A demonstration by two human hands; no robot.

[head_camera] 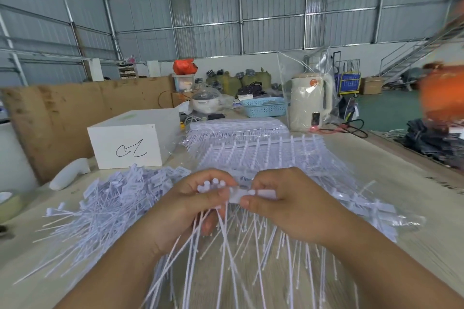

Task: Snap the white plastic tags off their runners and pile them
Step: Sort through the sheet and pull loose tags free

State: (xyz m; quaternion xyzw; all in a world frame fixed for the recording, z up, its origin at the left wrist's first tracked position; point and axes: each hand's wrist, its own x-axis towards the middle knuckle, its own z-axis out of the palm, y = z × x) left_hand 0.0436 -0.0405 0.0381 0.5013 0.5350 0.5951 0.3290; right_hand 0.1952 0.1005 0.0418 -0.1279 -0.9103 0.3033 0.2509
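On my feed a white box (130,143) with a black scribble on its front sits at the table's left, backed by a brown cardboard sheet (62,118). Just below the box lies a white plastic bottle (69,175) on its side, and a roll of tape (8,204) shows at the left edge. Farther back I see a cream electric kettle (310,103) with a black cord (351,128), a blue perforated basket (266,106) beside it, and a small lidded cooker (206,103). An orange bag (184,66) tops a clear tub. Folded dark cloth (431,143) is stacked at the right.
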